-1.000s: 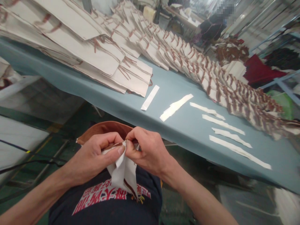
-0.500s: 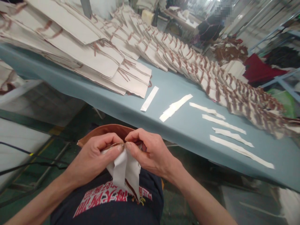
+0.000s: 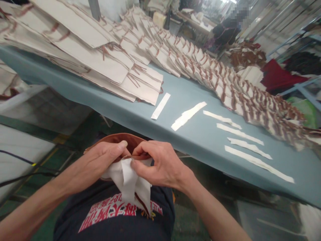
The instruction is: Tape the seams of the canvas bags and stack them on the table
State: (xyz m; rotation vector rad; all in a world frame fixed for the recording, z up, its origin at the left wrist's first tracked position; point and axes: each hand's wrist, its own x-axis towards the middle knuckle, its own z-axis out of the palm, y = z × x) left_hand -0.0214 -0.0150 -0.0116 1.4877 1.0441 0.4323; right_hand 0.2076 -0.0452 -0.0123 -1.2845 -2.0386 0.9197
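Observation:
A cream and brown fabric piece (image 3: pixel 142 189) hangs in front of my body, with a white strip (image 3: pixel 128 177) over its front. My right hand (image 3: pixel 160 164) pinches the brown top edge of the fabric and the strip between thumb and fingers. On the other side of the fabric, my left hand (image 3: pixel 104 160) has its thumb raised off the edge; its fingers reach behind the cloth and are partly hidden. Brown material (image 3: pixel 120 138) curves behind both hands.
A blue-covered table (image 3: pixel 185 144) stretches across, bearing several white strips (image 3: pixel 188 115). Stacked cream panels (image 3: pixel 100 65) lie at its left, and a long row of brown-trimmed pieces (image 3: pixel 190 57) runs behind. A person (image 3: pixel 225 31) is in the background.
My left thumb has lifted from the fabric edge and that hand has shifted slightly left. More of the brown inside shows between the hands. My right hand keeps its pinch.

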